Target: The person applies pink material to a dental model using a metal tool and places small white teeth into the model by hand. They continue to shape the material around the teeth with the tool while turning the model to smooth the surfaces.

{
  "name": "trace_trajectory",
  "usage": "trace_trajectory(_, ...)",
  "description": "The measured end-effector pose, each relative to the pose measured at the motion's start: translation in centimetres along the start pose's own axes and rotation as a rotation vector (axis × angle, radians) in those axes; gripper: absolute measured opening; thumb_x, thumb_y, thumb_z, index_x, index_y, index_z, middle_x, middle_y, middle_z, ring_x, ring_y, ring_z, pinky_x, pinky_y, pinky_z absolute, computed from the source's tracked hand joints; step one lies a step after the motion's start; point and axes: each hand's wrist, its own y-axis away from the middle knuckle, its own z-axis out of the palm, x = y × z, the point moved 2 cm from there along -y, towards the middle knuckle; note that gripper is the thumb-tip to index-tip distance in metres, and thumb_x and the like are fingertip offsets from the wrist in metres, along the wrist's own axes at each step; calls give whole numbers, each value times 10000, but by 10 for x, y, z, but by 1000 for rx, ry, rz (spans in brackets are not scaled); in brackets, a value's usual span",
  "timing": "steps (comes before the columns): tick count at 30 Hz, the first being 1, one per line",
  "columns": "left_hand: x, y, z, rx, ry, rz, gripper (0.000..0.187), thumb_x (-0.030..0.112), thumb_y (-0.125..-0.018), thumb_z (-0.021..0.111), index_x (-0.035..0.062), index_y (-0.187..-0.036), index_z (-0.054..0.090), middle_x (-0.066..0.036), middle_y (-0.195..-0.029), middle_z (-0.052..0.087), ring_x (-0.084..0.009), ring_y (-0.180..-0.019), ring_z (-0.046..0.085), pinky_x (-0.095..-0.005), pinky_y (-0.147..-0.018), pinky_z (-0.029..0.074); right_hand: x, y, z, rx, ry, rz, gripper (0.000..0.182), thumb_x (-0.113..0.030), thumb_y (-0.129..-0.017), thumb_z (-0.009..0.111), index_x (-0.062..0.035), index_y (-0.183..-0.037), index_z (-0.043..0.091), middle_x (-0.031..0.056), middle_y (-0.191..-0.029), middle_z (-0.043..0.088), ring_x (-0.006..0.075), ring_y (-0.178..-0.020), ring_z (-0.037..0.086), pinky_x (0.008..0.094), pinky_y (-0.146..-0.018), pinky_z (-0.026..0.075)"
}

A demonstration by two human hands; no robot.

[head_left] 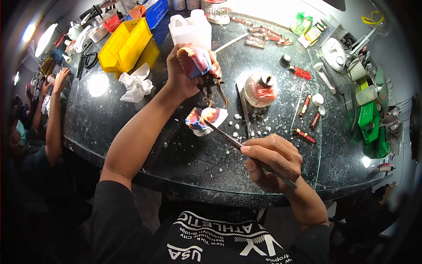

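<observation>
My left hand (pixel 187 72) is raised above the dark worktable (pixel 132 132) and grips the upper half of a hinged metal dental articulator (pixel 211 88), with a pink-and-blue denture model (pixel 196 60) mounted on it. The lower half, carrying a second pink-and-blue denture model (pixel 203 119), rests on the table below. My right hand (pixel 272 160) holds a thin metal wax knife (pixel 228 138) like a pen. Its tip touches the lower model.
A round plaster-stained burner (pixel 260 90) stands right of the models. A white plastic jug (pixel 190 28), yellow bins (pixel 125 44) and crumpled tissue (pixel 136 86) lie behind left. Red wax sticks (pixel 305 136) and white crumbs are scattered right. Another person's arm (pixel 55 114) rests at the left.
</observation>
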Motion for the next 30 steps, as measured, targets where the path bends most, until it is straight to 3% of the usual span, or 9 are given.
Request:
trace_trajectory(13, -1, -2, -6, -12, 26, -20, 557, 492, -836, 456, -41, -940, 581, -110, -662, 563, -277, -680, 578, -370, -732, 457, -3, 0, 1, -18, 12, 1, 203, -8, -763, 651, -20, -966, 643, 122, -814, 671, 158, -573, 607, 263, -494, 456)
trace_trajectory(22, 0, -1, -2, -23, 27, 3, 590, 472, -846, 456, -69, -1053, 566, -114, -688, 566, -273, -680, 572, -379, -734, 456, -9, -3, 6, -51, 61, -54, 309, 32, -685, 703, -15, -983, 638, 82, -831, 650, 157, -612, 606, 256, -532, 475)
trace_trajectory(30, -1, -1, -2, -7, -2, 5, 571, 489, -842, 449, -50, -989, 564, -103, -669, 553, -267, -674, 568, -374, -729, 454, -8, 3, 11, -81, 88, -98, 324, 20, -681, 702, -4, -997, 637, 89, -865, 652, 164, -648, 628, 263, -548, 483)
